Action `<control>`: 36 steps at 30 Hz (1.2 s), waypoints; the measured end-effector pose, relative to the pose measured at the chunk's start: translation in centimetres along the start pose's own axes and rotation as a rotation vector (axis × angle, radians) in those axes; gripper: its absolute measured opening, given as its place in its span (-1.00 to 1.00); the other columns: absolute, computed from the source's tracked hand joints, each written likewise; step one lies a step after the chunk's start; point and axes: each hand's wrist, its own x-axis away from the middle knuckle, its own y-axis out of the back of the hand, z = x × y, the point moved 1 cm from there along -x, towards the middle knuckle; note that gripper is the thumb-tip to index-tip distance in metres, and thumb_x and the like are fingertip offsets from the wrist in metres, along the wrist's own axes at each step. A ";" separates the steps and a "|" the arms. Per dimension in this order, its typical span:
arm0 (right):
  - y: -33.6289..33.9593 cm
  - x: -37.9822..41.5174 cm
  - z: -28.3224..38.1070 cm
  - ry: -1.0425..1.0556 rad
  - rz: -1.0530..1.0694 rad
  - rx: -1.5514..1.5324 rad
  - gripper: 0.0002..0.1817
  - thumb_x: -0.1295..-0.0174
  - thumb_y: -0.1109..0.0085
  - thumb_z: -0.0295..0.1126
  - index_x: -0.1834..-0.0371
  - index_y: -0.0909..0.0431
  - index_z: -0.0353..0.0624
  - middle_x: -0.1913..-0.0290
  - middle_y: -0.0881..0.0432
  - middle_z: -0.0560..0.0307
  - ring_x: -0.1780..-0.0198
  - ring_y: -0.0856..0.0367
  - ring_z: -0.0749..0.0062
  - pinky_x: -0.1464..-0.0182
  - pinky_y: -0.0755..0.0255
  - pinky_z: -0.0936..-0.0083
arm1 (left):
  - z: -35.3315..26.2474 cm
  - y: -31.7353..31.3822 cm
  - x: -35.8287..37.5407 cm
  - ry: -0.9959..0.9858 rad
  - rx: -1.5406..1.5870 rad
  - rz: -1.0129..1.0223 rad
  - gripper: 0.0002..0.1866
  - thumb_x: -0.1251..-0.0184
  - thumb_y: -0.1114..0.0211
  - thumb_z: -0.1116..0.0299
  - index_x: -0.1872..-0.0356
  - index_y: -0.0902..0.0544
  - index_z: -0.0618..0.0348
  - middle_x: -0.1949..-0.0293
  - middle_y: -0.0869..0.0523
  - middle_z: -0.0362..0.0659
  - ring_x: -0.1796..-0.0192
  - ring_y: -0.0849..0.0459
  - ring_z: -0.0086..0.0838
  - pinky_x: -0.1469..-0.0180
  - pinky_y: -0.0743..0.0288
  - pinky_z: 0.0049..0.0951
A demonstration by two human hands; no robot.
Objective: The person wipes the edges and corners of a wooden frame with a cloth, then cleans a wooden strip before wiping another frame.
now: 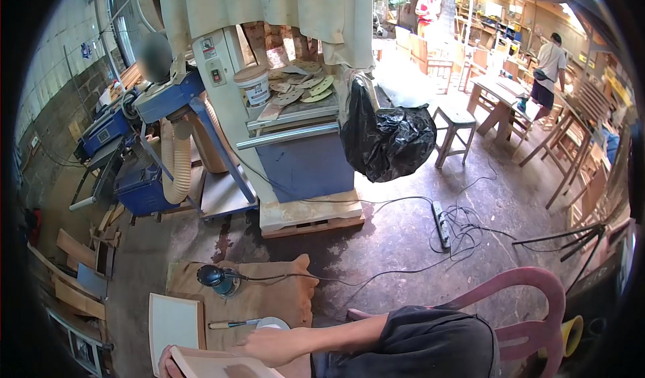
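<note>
At the bottom edge my left hand (166,364) is closed around the side of a pale wooden tray (215,364), which is tilted and partly cut off by the frame. My right hand (267,346) is over the tray, its fingers bent down to the wood; anything under them is hidden. Beyond lies a similar shallow wooden tray (176,321) with a pale inner face. A brush-like tool (232,324) with a dark handle and a round whitish disc (273,323) rest beside it. A dark teal electric sander (219,280) stands on the brown cloth (269,277).
A power strip (441,225) with tangled cords lies on the floor. Ahead stands a blue-and-white machine (306,166) with a black plastic bag (390,136). A stool (454,136), a reddish chair (547,297) and wood scraps (77,250) surround the area. Two people (549,69) (428,8) are farther back.
</note>
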 end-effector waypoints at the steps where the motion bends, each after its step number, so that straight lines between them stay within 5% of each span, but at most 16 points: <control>1: 1.7 0.8 0.9 -0.033 0.067 -0.006 -0.37 -0.13 -0.12 -0.56 -0.38 -0.39 -0.34 0.01 -0.65 -0.36 0.02 -0.65 -0.23 -0.01 -0.54 0.04 | 0.2 -0.1 -0.1 0.010 0.033 -0.009 -0.55 -0.45 -0.19 0.21 -0.17 -0.49 0.36 0.00 -0.58 0.22 0.01 -0.62 -0.03 -0.02 -0.53 -0.07; 9: 0.2 2.6 -1.3 -0.063 0.096 -0.014 -0.44 -0.14 -0.11 -0.54 -0.29 -0.42 -0.37 0.08 -0.67 -0.32 0.04 -0.63 -0.26 0.01 -0.49 -0.02 | 1.3 -1.0 0.1 -0.050 0.200 0.002 -0.55 -0.45 -0.19 0.22 -0.19 -0.47 0.36 0.01 -0.58 0.22 0.03 -0.61 -0.01 -0.01 -0.53 -0.08; 12: 0.2 3.3 -1.6 -0.072 0.088 -0.009 -0.48 -0.15 -0.10 -0.55 -0.25 -0.43 -0.38 0.09 -0.67 -0.32 0.04 -0.64 -0.26 0.01 -0.48 -0.02 | 0.5 -1.2 -1.2 -0.099 0.142 0.203 -0.51 -0.44 -0.19 0.18 -0.21 -0.47 0.36 0.01 -0.59 0.22 0.01 -0.61 0.02 -0.02 -0.53 -0.08; 18: 0.7 4.5 -1.8 -0.138 0.081 -0.031 -0.54 -0.08 -0.15 -0.54 -0.11 -0.49 -0.34 0.20 -0.68 -0.32 0.11 -0.66 -0.27 0.08 -0.50 -0.03 | 2.0 -2.7 -2.1 0.505 0.597 0.251 -0.55 -0.42 0.01 0.00 0.22 -0.51 0.29 0.25 -0.65 0.03 0.20 -0.64 -0.29 0.12 -0.53 -0.33; 20: 2.0 5.1 -0.8 -0.205 0.089 -0.044 -0.62 -0.01 -0.17 -0.53 0.02 -0.57 -0.27 0.26 -0.68 -0.31 0.14 -0.67 -0.26 0.11 -0.51 -0.03 | 3.8 -5.0 -0.7 0.406 0.611 -0.132 -0.55 -0.43 -0.03 -0.01 0.21 -0.50 0.28 0.32 -0.61 -0.04 0.31 -0.55 -0.34 0.25 -0.46 -0.39; 25: 0.3 4.9 -1.9 -0.169 0.116 0.010 -0.64 -0.05 -0.14 -0.57 0.02 -0.53 -0.34 0.25 -0.68 -0.29 0.13 -0.67 -0.26 0.10 -0.51 -0.07 | 10.1 3.9 -0.9 0.516 1.009 -0.008 -0.64 -0.48 -0.01 0.08 0.28 -0.47 0.22 0.40 -0.53 -0.13 0.40 -0.47 -0.44 0.37 -0.35 -0.50; 27: 0.6 4.6 -1.6 -0.104 0.127 0.031 -0.61 -0.03 -0.14 -0.63 -0.01 -0.46 -0.35 0.28 -0.67 -0.30 0.19 -0.67 -0.28 0.17 -0.50 -0.09 | 8.6 5.7 -2.2 0.505 1.059 -0.223 -0.65 -0.49 0.00 0.11 0.42 -0.42 0.15 0.48 -0.43 -0.19 0.44 -0.41 -0.48 0.42 -0.30 -0.47; 30: -1.8 3.8 -2.0 -0.021 0.063 0.019 -0.55 -0.02 -0.10 -0.67 -0.07 -0.47 -0.36 0.27 -0.66 -0.32 0.18 -0.66 -0.30 0.15 -0.50 -0.08 | 13.2 9.9 -0.5 0.479 1.101 -0.180 -0.69 -0.52 -0.01 0.16 0.41 -0.42 0.12 0.49 -0.39 -0.23 0.44 -0.40 -0.54 0.41 -0.28 -0.51; 33: -1.2 4.4 -0.3 -0.070 0.136 -0.081 -0.51 -0.01 -0.07 -0.68 -0.10 -0.56 -0.35 0.20 -0.69 -0.32 0.02 -0.64 -0.29 -0.04 -0.49 -0.01 | 12.3 9.9 2.3 0.451 1.101 -0.278 -0.67 -0.47 -0.05 0.11 0.20 -0.59 0.19 0.35 -0.59 0.00 0.41 -0.53 -0.31 0.31 -0.42 -0.31; 34: -1.2 4.4 -0.4 -0.035 0.195 -0.070 -0.39 0.02 -0.08 -0.70 -0.23 -0.44 -0.38 0.27 -0.65 -0.38 0.14 -0.64 -0.34 0.13 -0.49 -0.07 | 11.0 9.6 2.0 0.485 1.062 -0.255 -0.67 -0.49 -0.03 0.11 0.25 -0.57 0.17 0.39 -0.56 -0.04 0.46 -0.48 -0.34 0.36 -0.37 -0.34; 36: -1.7 4.5 -0.7 -0.017 0.207 -0.049 -0.40 0.02 -0.08 -0.70 -0.22 -0.44 -0.39 0.26 -0.65 -0.38 0.14 -0.64 -0.33 0.13 -0.49 -0.07 | 8.8 10.1 0.6 0.553 0.976 -0.201 -0.66 -0.52 0.02 0.11 0.33 -0.55 0.12 0.48 -0.51 -0.11 0.56 -0.38 -0.41 0.46 -0.26 -0.40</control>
